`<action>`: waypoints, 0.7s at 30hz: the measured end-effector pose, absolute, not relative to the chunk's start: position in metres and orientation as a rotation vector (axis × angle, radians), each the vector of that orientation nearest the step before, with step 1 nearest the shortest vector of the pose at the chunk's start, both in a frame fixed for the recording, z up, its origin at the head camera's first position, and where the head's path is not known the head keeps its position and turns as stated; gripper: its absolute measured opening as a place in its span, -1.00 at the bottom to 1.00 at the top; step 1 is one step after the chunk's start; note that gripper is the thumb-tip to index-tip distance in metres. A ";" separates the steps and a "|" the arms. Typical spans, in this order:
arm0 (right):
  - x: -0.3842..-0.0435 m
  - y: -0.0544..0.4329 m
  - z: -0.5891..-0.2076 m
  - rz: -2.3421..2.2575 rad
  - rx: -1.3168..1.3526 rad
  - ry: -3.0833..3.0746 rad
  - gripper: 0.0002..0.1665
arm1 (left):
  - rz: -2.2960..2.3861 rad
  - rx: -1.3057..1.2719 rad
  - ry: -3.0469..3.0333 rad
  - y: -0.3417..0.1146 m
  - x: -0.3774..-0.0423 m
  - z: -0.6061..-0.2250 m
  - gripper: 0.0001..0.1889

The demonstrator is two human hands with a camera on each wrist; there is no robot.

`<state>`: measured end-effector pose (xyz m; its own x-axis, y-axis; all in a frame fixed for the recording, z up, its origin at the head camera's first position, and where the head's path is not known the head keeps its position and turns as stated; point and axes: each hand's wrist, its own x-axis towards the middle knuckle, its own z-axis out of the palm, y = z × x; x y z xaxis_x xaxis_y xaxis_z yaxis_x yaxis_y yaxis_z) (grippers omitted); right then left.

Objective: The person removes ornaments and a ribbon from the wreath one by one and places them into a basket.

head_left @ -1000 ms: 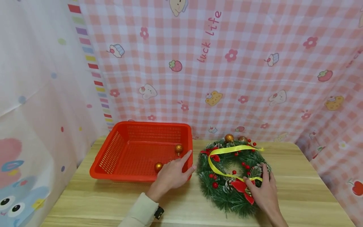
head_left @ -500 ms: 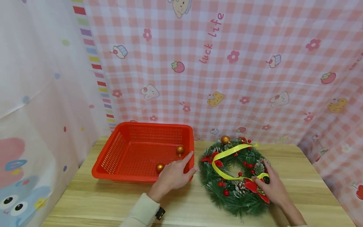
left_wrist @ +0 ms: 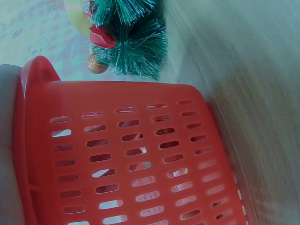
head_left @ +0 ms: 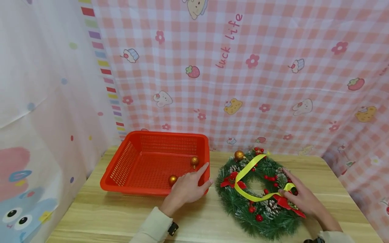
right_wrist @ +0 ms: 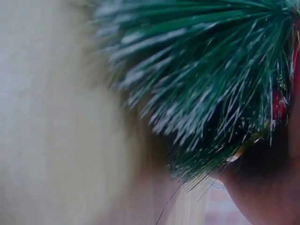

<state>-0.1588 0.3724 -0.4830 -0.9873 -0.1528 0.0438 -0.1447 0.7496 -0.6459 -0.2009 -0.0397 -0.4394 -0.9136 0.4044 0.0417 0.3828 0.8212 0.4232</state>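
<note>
A green Christmas wreath (head_left: 240, 206) lies on the table, trimmed with pine cones, red berries and red flowers. Across it loops a yellow ribbon (head_left: 243, 172). My right hand (head_left: 304, 197) grips the wreath's right side near a red flower, thumb on top; some fingertips are lost in the needles. To the left stands a red plastic basket (head_left: 155, 134), where my left hand (head_left: 188, 187) rests over the front right rim, index finger and thumb stretched out. Inside it are a glittery gold ball (head_left: 194, 161) and a smooth gold ball (head_left: 173, 180).
Both things stand on a wooden table (head_left: 91, 216), with a pink checked cloth (head_left: 182, 94) hanging close behind. A gold ball (head_left: 239, 155) sits at the wreath's far left edge. A white patterned curtain (head_left: 54, 118) borders the left side.
The wreath has shifted right and turned counter-clockwise, with my right hand moving right along with it. My left hand stays at the basket. The head view has shifted slightly.
</note>
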 end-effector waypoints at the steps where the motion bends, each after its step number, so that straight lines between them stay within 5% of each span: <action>1: -0.159 0.373 -0.482 -1.088 -0.252 2.921 -0.01 | 0.673 0.638 2.947 -0.040 -0.201 -0.440 -0.29; 11: -0.139 0.348 -0.459 -1.094 0.099 2.957 0.04 | 0.679 0.632 2.945 -0.039 -0.201 -0.440 -0.28; 21: -0.119 0.299 -0.462 -1.012 0.717 2.836 0.38 | 0.698 0.627 2.938 -0.038 -0.201 -0.440 -0.29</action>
<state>-0.1186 0.2987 -0.4623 -0.8915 0.4093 -0.1939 0.4396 0.6790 -0.5879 -0.2012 -0.0380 -0.4396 -0.9158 0.4000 0.0372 0.3739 0.8149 0.4428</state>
